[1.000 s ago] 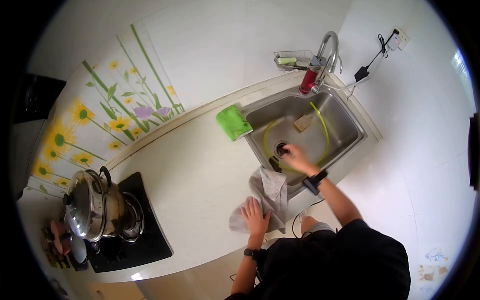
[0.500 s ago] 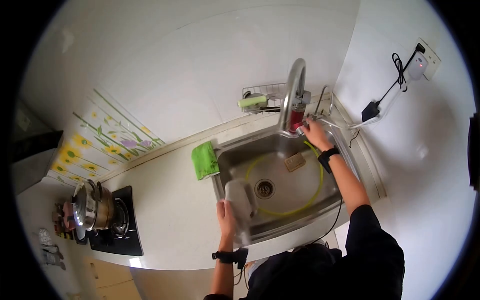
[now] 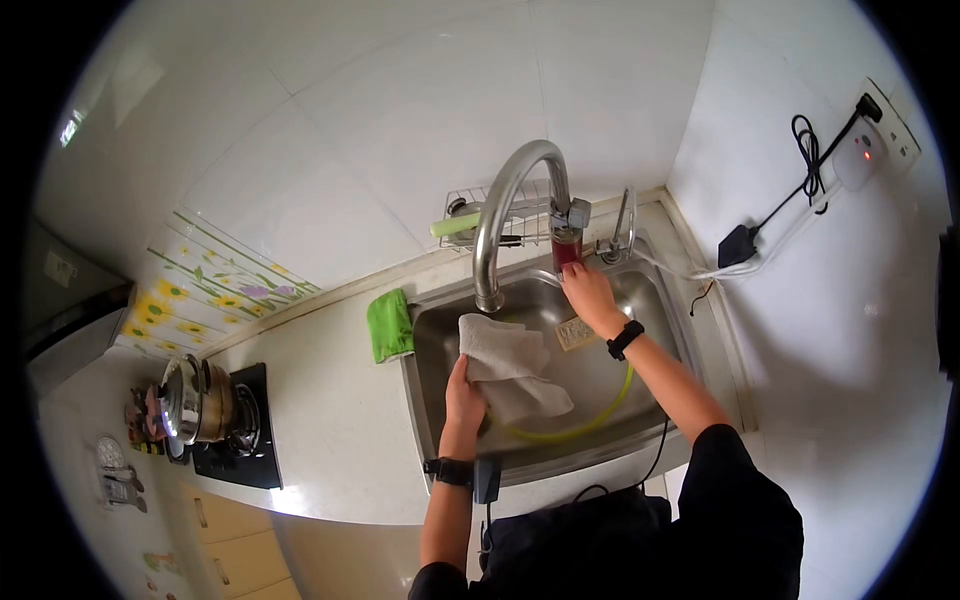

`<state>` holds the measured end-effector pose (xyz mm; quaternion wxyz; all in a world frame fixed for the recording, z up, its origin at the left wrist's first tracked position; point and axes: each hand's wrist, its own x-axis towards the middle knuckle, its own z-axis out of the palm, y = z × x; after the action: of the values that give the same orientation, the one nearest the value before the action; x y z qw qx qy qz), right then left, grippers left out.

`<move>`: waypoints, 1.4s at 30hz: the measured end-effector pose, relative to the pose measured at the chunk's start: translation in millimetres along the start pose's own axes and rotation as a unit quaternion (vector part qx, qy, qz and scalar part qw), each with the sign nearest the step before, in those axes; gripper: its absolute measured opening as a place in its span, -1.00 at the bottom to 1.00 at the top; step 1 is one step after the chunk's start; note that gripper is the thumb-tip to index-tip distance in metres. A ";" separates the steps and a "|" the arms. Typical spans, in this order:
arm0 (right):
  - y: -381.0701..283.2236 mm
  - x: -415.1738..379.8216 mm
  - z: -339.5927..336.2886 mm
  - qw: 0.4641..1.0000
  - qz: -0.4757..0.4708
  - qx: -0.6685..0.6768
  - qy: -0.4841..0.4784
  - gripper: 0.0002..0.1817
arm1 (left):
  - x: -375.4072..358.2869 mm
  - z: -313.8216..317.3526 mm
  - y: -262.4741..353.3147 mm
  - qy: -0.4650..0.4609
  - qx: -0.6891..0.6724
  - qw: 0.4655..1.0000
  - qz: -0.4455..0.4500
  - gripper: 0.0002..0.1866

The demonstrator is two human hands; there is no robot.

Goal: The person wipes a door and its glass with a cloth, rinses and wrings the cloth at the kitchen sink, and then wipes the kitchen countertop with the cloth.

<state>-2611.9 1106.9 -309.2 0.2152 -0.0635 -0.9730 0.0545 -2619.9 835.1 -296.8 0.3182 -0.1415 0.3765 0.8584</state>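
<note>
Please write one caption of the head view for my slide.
Over the sink, left hand holds a pale cloth near the faucet; right hand is at its red base.

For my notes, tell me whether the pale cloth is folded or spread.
Partly folded: the pale cloth hangs from the left hand in overlapping layers, not spread flat.

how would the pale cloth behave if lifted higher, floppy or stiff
The pale cloth would probably flop, since its free end drapes loosely away from the left hand. It is likely light, as it looks thin. Its soft folds suggest it won't roll or break.
</note>
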 end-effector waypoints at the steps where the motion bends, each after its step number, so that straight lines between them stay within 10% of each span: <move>1: -0.3 -2.0 -0.2 1.000 -0.001 0.006 0.003 -0.87 | 5.9 -0.9 -2.6 -0.005 0.008 1.000 -0.006 -0.63; 17: -27.7 -1.9 13.8 0.967 -0.047 -0.250 -0.032 -0.87 | 15.3 4.3 -4.5 -0.037 0.008 0.999 -0.036 -0.65; 31: -13.2 -75.9 -49.3 0.957 0.081 0.274 -0.059 -0.58 | -6.4 14.0 -10.3 -0.028 0.020 0.997 -0.062 -0.62; 37: -33.1 -94.3 -68.4 0.885 0.198 0.373 -0.196 -0.59 | -0.7 2.2 -12.3 -0.017 0.013 0.998 -0.053 -0.63; 40: -64.7 -122.5 -67.4 0.759 0.314 0.514 -0.248 -0.51 | 0.1 2.0 -16.0 -0.014 0.017 0.998 -0.062 -0.67; 42: -85.0 -130.8 -65.9 0.561 0.388 0.689 -0.243 -0.48 | 1.1 1.6 -22.2 -0.023 0.016 0.998 -0.063 -0.68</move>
<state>-2474.8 1009.1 -292.3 -0.0935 -0.2519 -0.5358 0.8005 -2606.2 848.2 -308.6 0.3822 -0.1401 0.3736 0.8335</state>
